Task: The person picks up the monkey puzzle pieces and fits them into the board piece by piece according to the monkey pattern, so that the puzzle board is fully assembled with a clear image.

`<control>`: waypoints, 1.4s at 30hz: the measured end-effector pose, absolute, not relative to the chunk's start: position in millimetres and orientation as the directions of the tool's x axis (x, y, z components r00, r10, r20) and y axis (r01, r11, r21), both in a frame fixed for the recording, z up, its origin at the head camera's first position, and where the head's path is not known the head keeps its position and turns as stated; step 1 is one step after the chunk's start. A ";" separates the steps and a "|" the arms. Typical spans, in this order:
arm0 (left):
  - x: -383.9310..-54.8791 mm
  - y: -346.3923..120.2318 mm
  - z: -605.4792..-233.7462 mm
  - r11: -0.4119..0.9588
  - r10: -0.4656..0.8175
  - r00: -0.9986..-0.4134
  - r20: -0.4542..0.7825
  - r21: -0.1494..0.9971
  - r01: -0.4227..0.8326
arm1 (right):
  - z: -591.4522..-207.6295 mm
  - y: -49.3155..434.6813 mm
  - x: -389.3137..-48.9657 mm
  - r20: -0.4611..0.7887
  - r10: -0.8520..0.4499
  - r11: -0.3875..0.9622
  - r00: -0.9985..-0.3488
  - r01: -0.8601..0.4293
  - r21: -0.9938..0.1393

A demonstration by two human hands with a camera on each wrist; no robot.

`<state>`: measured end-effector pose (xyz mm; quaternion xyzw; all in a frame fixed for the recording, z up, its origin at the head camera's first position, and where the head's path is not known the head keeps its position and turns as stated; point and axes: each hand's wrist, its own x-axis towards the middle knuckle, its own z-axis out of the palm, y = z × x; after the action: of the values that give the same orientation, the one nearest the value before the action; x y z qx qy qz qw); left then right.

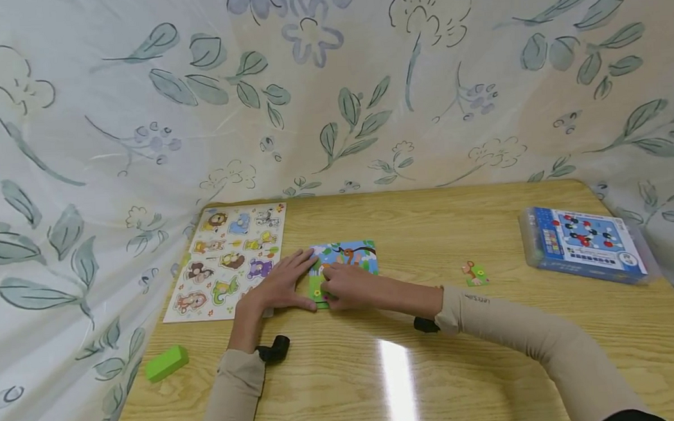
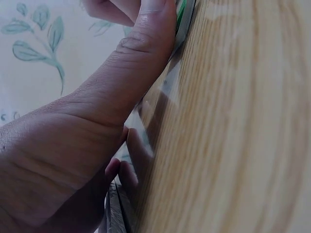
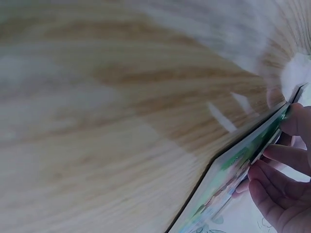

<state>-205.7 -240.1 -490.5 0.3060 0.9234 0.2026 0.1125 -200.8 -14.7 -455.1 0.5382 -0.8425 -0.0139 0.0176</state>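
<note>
A small square picture puzzle (image 1: pixel 353 251) in green and blue, with a bird on a branch, lies mid-table. My right hand (image 1: pixel 350 287) reaches over its near left part, fingers curled, pinching a green puzzle piece (image 1: pixel 319 294) at the board. In the right wrist view, the fingertips (image 3: pixel 260 174) sit at a raised edge over the puzzle board (image 3: pixel 214 177). My left hand (image 1: pixel 280 281) lies spread along the puzzle's left side, thumb at the near left corner. The left wrist view shows that thumb (image 2: pixel 141 53) stretched out straight beside the board's edge.
An animal puzzle board (image 1: pixel 216 311) lies to the left, partly under my left hand. A green block (image 1: pixel 167 364) sits near the left edge. A loose puzzle piece (image 1: pixel 475 273) lies right of my forearm, and a blue boxed set (image 1: pixel 588 243) stands farther right.
</note>
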 end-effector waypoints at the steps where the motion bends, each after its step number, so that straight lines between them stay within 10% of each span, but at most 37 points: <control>1: -205.7 -240.2 -490.6 0.732 0.610 -0.788 -0.084 0.441 0.520 | -455.2 -15.0 -200.7 0.019 -0.909 0.418 -0.417 -0.907 0.054; 23: -201.0 -240.6 -486.5 0.737 0.594 -0.799 -0.088 0.457 0.498 | -456.9 3.8 -200.6 0.093 -0.914 0.391 -0.395 -0.918 -0.062; 42: -202.8 -239.7 -488.3 0.736 0.596 -0.797 -0.099 0.465 0.492 | -443.8 210.3 -134.8 0.113 -0.613 0.720 -0.782 -0.612 -0.328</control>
<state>-202.8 -239.7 -488.3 0.2945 0.9237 0.2128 0.1216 -134.8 210.3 -443.8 0.3304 -0.9273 0.1761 -0.0018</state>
